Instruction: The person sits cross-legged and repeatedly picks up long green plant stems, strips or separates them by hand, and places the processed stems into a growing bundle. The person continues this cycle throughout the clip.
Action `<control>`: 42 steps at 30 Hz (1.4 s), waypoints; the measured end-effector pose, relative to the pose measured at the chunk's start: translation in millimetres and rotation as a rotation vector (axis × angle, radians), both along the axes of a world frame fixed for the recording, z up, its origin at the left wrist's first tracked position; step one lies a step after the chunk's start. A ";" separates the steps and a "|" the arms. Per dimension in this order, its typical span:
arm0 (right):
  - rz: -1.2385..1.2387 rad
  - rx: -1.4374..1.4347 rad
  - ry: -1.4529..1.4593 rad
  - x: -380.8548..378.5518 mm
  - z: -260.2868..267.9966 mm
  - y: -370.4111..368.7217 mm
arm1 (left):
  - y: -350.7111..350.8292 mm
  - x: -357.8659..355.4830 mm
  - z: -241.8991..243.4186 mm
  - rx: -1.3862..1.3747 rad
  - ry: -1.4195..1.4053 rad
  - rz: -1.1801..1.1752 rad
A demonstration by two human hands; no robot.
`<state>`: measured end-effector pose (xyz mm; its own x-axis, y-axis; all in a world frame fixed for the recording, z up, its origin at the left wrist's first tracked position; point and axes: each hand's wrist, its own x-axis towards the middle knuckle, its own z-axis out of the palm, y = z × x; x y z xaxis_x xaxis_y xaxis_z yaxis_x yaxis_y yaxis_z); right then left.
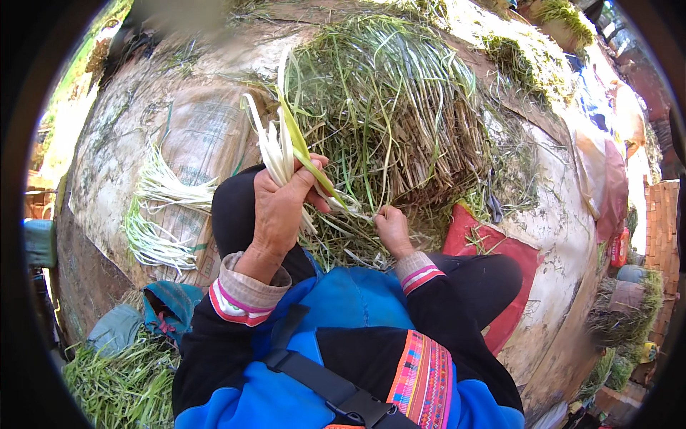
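Observation:
My left hand (pixel 286 198) is closed around a bunch of pale stalks (pixel 276 147), with one wide yellow-green leaf (pixel 297 134) lying across it. Their loose ends stick up past my fingers. To its right, my right hand (pixel 394 228) pinches the thin root end of a plant strand that runs across from the left hand. Beyond both hands lies a big heap of long green plants (pixel 396 91), its brown stalk ends towards the lower right. On a woven sack (pixel 201 137) at the left rest a bundle of white stripped stalks (pixel 179 190) and a greener bundle (pixel 158 241).
A red sheet (pixel 501 257) lies beside my right knee. Cut greens (pixel 123 381) are piled at the lower left, near a teal cloth bag (pixel 174 305). More plants (pixel 528 69) lie at the upper right, and bundled plants (pixel 624 311) stand at the far right.

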<state>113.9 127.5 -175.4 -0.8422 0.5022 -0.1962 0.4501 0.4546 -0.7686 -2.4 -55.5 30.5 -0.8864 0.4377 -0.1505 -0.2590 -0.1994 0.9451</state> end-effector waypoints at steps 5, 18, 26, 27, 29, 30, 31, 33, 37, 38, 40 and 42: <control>0.260 0.449 -0.275 17.0 -13.3 -4.7 | -14.6 -27.1 34.6 0.041 0.056 0.068; 0.471 -1.086 0.318 -38.0 167.9 -46.3 | -10.3 -27.6 31.8 0.176 -0.096 -0.226; -0.131 -1.340 0.404 -14.3 142.9 -56.0 | -7.9 -13.3 23.9 0.151 0.040 -0.045; -0.038 -1.039 0.399 -9.7 137.2 -54.9 | -7.0 -18.0 22.9 0.162 0.057 -0.007; 0.160 -0.474 0.420 4.7 125.4 -55.3 | -9.2 -34.9 24.1 0.052 0.099 0.012; 0.286 -0.138 0.501 13.7 119.3 -53.8 | -9.9 -43.5 24.7 0.032 0.089 0.088; 0.364 -0.021 0.477 22.3 112.1 -54.6 | -10.5 -52.8 25.9 0.046 0.106 0.142; 0.515 0.220 0.427 34.6 95.3 -56.4 | -14.0 -72.5 31.5 0.006 0.108 0.198; 0.792 0.472 -0.037 41.9 59.4 -55.7 | -15.1 -100.4 42.5 -0.025 0.081 0.303; 0.794 0.500 -0.084 42.5 51.9 -51.0 | -14.9 -102.1 43.3 -0.027 0.094 0.303; 0.803 0.588 -0.173 43.4 37.9 -40.5 | -13.1 -101.5 42.1 -0.068 0.073 0.264; 0.786 0.667 -0.303 46.1 27.2 -33.4 | -11.5 -100.3 40.8 -0.097 0.080 0.205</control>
<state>160.0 94.2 -148.2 -0.9382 -0.0761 -0.3375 -0.0212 0.9863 -0.1636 -102.6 -67.0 71.3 -0.9662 0.2338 -0.1084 -0.1454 -0.1472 0.9784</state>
